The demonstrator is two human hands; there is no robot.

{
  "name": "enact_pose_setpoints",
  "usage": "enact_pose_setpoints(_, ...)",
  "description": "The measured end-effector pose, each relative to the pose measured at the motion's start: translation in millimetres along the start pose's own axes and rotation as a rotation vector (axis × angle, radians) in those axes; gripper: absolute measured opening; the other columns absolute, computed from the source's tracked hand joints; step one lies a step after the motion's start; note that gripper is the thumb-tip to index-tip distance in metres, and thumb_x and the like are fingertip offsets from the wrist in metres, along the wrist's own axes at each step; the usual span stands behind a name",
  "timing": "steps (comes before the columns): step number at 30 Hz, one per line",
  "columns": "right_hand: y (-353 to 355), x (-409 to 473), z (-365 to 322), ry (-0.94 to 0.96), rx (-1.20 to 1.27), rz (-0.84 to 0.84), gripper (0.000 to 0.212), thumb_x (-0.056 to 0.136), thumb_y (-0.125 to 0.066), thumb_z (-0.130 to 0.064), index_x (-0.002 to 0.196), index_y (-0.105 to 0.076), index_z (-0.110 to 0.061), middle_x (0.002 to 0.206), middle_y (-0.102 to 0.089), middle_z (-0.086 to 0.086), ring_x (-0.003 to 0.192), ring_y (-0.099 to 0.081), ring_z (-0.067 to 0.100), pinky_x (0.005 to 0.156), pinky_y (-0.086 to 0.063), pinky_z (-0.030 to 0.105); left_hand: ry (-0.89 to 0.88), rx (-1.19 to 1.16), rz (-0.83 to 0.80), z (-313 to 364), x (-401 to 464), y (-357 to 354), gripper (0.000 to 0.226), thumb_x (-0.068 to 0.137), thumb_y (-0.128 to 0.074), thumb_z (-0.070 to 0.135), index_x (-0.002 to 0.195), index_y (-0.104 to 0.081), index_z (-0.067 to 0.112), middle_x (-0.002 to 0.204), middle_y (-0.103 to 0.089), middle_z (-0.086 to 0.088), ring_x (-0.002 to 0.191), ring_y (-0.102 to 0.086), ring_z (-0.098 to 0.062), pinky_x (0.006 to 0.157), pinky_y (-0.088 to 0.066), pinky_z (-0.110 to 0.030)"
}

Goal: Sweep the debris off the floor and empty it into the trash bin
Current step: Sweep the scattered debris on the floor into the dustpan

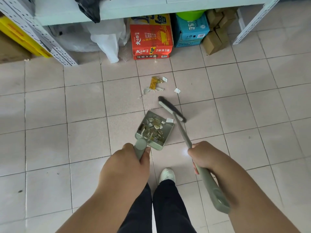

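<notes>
Shelf [55, 47]: boxes and bags beneath, beyond the mess.
Dustpan [154, 130]: on tiles, holding scraps.
Broom [171, 109]: head beside pan's mouth.
Debris [154, 84]: loose ahead of broom.
Left hand [127, 163]: wrapped round dustpan handle.
Right hand [207, 158]: gripping broom pole.

both hands [127, 163] [204, 158] in closed grip

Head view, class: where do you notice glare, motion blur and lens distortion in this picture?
Head view: a small bright glare spot on the floor tiles beside the right hand; the broom head is smeared by motion blur, while the dustpan in the left hand stays fairly sharp; wide-angle distortion bows the tile lines and splays the shelf legs outward.
</notes>
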State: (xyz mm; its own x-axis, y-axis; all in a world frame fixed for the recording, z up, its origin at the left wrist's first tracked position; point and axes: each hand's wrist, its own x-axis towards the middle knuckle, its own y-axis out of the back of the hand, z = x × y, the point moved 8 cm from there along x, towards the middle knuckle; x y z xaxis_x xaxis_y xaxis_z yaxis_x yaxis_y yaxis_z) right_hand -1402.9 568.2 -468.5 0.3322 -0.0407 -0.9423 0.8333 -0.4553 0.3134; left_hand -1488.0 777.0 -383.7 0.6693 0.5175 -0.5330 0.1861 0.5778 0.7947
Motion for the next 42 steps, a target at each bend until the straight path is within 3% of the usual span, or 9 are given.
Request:
enact_pose_setpoints(5, -6, -21, -16, 0.06, -0.038, -0.04, 0.027, 0.091, -0.036, -0.01, 0.111, -0.054, -0.008, 0.056, -0.052, 0.009, 0.031, -0.049, 0.017, 0.043, -0.04, 0.017, -0.008, 0.026, 0.003, 3, 8, -2, 0.038, 0.093, -0.037, 0.052, 0.082, -0.041, 0.015, 0.068, -0.05, 0.001, 0.062, -0.048, -0.023, 0.049, -0.032, -0.028)
enact_pose_setpoints(9, 17, -34, -21, 0.022, -0.018, -0.032, 0.02, 0.098, -0.038, -0.023, 0.087, -0.052, -0.011, 0.058, -0.052, 0.007, 0.035, -0.047, 0.016, 0.043, -0.038, 0.017, -0.009, 0.019, 0.015, 5, 14, 0, 0.039, 0.093, -0.037, 0.052, 0.083, -0.041, 0.014, 0.072, -0.053, -0.002, 0.065, -0.049, -0.025, 0.055, -0.036, -0.028)
enact_pose_setpoints(18, 33, -25, -41, 0.015, 0.046, 0.075, 0.019, 0.097, -0.037, -0.016, 0.088, -0.052, -0.009, 0.064, -0.052, 0.011, 0.041, -0.049, 0.019, 0.036, -0.039, 0.011, -0.046, 0.011, 0.043, 13, 32, 9, 0.037, 0.094, -0.039, 0.049, 0.082, -0.039, 0.014, 0.062, -0.041, 0.003, 0.06, -0.044, -0.022, 0.048, -0.028, -0.028)
enact_pose_setpoints(21, 12, -15, -49, 0.018, 0.036, 0.017, 0.016, 0.092, -0.035, -0.007, 0.095, -0.05, -0.005, 0.063, -0.047, 0.011, 0.043, -0.05, 0.021, 0.041, -0.04, 0.015, -0.044, 0.002, 0.038, 16, 39, 12, 0.036, 0.094, -0.039, 0.048, 0.084, -0.039, 0.014, 0.063, -0.04, 0.004, 0.063, -0.043, -0.022, 0.051, -0.03, -0.028)
enact_pose_setpoints(25, 19, -23, -43, -0.024, 0.034, -0.008, 0.018, 0.095, -0.039, -0.018, 0.084, -0.051, -0.011, 0.063, -0.051, 0.009, 0.04, -0.048, 0.017, 0.042, -0.04, 0.014, -0.061, 0.014, 0.046, 21, 48, 20, 0.036, 0.094, -0.04, 0.047, 0.082, -0.037, 0.014, 0.06, -0.035, 0.005, 0.058, -0.038, -0.019, 0.045, -0.024, -0.029)
enact_pose_setpoints(28, 47, -32, -36, -0.012, 0.069, 0.03, 0.021, 0.096, -0.041, -0.023, 0.098, -0.058, -0.012, 0.06, -0.054, 0.007, 0.034, -0.047, 0.015, 0.043, -0.039, 0.017, -0.07, 0.004, 0.058, 23, 54, 25, 0.036, 0.095, -0.04, 0.047, 0.081, -0.038, 0.014, 0.059, -0.036, 0.005, 0.052, -0.034, -0.015, 0.041, -0.021, -0.025)
enact_pose_setpoints(31, 73, -33, -40, 0.021, 0.099, 0.082, 0.023, 0.093, -0.042, -0.02, 0.105, -0.059, -0.011, 0.058, -0.054, 0.008, 0.031, -0.047, 0.015, 0.042, -0.038, 0.017, -0.06, -0.019, 0.053, 27, 63, 27, 0.036, 0.095, -0.039, 0.047, 0.084, -0.04, 0.013, 0.063, -0.04, 0.003, 0.06, -0.04, -0.02, 0.048, -0.028, -0.028)
enact_pose_setpoints(36, 87, 3, -73, 0.046, 0.158, 0.209, 0.018, 0.092, -0.04, -0.015, 0.082, -0.052, -0.006, 0.06, -0.054, 0.013, 0.042, -0.05, 0.021, 0.05, -0.041, 0.024, -0.05, -0.053, 0.044, 38, 74, 30, 0.035, 0.095, -0.039, 0.047, 0.085, -0.041, 0.013, 0.062, -0.037, 0.004, 0.065, -0.042, -0.022, 0.055, -0.031, -0.028)
enact_pose_setpoints(42, 72, 61, -100, 0.054, 0.179, 0.224, 0.032, 0.083, -0.042, -0.026, 0.081, -0.06, 0.0, 0.063, -0.063, 0.018, 0.056, -0.061, 0.026, 0.06, -0.048, 0.031, -0.035, -0.069, 0.056, 46, 84, 32, 0.034, 0.095, -0.039, 0.046, 0.085, -0.04, 0.014, 0.064, -0.036, 0.004, 0.067, -0.041, -0.022, 0.059, -0.032, -0.027)
